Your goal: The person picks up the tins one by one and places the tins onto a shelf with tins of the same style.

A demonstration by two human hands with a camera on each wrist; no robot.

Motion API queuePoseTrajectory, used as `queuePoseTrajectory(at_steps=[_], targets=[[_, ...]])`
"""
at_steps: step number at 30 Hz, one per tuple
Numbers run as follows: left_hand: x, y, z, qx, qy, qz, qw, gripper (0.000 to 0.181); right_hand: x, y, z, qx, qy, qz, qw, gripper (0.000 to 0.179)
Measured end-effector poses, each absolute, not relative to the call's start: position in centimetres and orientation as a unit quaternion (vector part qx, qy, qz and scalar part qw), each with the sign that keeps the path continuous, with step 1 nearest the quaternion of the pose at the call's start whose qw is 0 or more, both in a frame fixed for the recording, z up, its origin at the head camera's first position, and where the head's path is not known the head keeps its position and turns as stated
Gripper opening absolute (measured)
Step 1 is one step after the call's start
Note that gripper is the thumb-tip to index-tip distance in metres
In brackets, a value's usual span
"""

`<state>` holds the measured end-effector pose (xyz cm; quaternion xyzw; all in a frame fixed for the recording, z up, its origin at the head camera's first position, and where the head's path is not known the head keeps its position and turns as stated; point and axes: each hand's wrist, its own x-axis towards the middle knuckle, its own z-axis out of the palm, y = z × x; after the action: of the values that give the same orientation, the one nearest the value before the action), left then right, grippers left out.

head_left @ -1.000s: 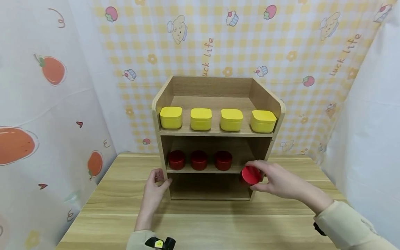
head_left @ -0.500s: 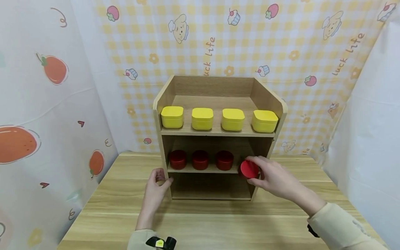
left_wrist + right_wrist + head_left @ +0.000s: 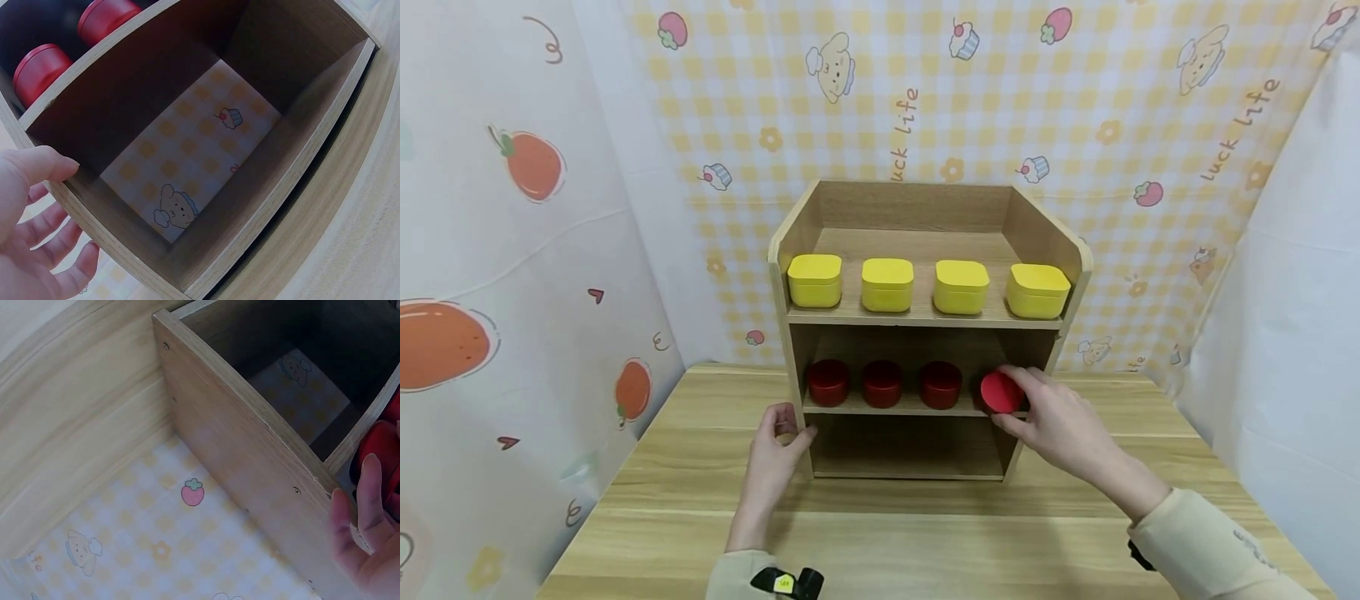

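A three-level wooden shelf (image 3: 913,207) stands on the table. My left hand (image 3: 771,454) holds its left side panel low down; in the left wrist view the thumb (image 3: 62,167) lies over the panel's front edge, with the other fingers outside. My right hand (image 3: 1060,421) grips a round red tin (image 3: 1002,392) between thumb and fingers, at the right end of the middle level. Its flat face tilts toward me. Whether its base touches the board is hidden. Left of it, three like red tins (image 3: 941,385) stand upright in a row. The right wrist view shows the held tin (image 3: 378,450) partly.
Several yellow lidded boxes (image 3: 887,286) line the front of the top level. The bottom level (image 3: 906,450) lies below the tins. Wooden table surface (image 3: 925,542) extends in front and to both sides. Patterned cloth (image 3: 730,100) hangs behind, with pale sheets at the sides.
My right hand has raised the red tin from below the middle board's edge to the middle level, right of the other tins. My left hand stays on the side panel.
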<state>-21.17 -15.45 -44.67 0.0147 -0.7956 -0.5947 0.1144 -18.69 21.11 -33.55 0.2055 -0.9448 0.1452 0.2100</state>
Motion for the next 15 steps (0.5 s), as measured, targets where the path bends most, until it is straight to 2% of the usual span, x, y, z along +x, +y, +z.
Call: queuePoseTrajectory(at_steps=[15], targets=[[-21.21, -15.50, -44.68, 0.016, -0.787, -0.607, 0.108, 0.045, -18.71, 20.82, -33.97, 0.180, -0.948, 0.121, 0.231, 0.060]])
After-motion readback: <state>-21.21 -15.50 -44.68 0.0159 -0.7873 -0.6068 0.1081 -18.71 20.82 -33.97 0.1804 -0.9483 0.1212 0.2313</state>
